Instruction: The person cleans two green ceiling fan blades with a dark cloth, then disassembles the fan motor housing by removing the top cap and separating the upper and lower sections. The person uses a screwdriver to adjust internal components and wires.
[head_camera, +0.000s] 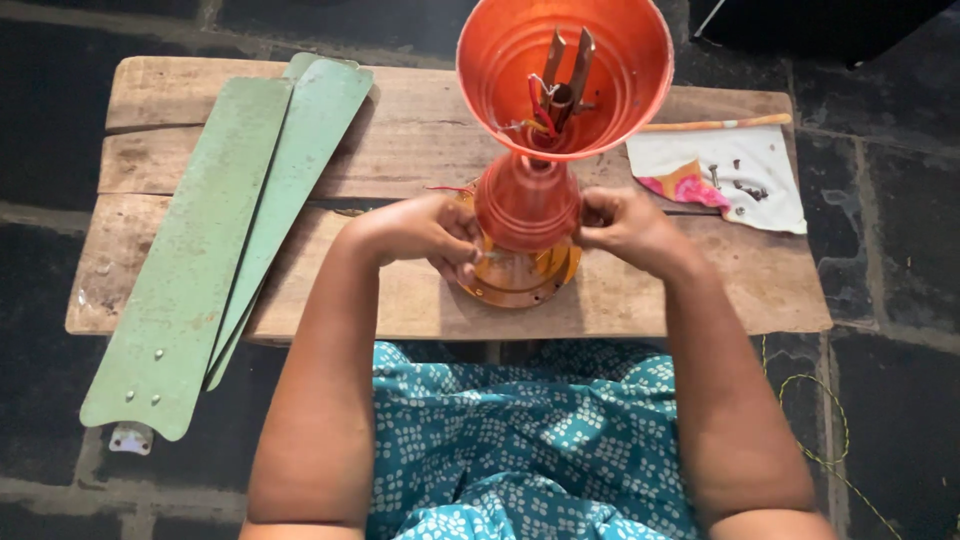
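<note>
An orange ceiling fan body stands upright on a worn wooden table, its wide cup opening toward the camera, with a metal bracket and red wires visible inside. The left hand is curled against the left side of the fan's lower part, fingers bent and pinching at something too small to make out. The right hand presses in from the right side, fingers clenched near the narrow neck; what they grip cannot be told. Three pale green fan blades lie stacked at the table's left, overhanging the near edge. At the right rear, a white cloth carries small dark screws, with a thin wooden stick just beyond it. The floor is dark stone.
</note>
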